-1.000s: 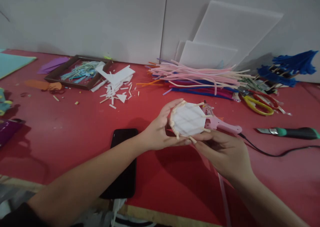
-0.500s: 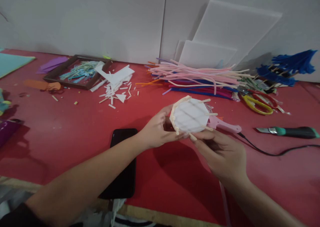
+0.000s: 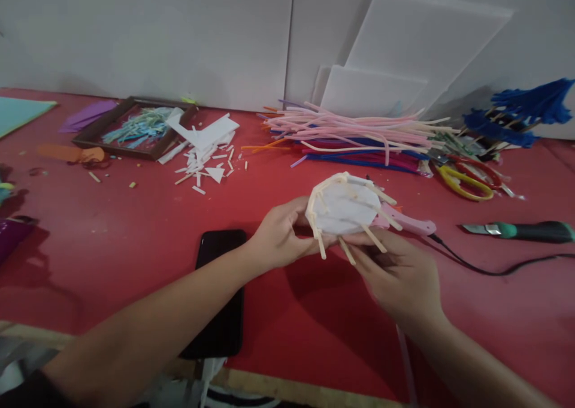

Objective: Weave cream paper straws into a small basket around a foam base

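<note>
Between my hands is a small basket-like frame: a round white base with several pale wooden sticks standing out around its edge. Cream fuzzy stem, like a pipe cleaner, runs along the rim on its left and far sides. My left hand grips the frame's left side, thumb along the near edge. The fingers of my right hand are closed at its near right edge, partly hidden beneath the sticks. A pale strand hangs below my right wrist; where its upper end goes is hidden.
A black phone lies by my left forearm. Behind the frame are a pink corded tool, a pile of pipe cleaners and scissors. A utility knife lies at right with its blade out. White scraps and a brown tray are at back left.
The frame has tilted in my hands, so its sticks now point more toward me and look longer. Both hands keep their hold; the view has shifted slightly.
</note>
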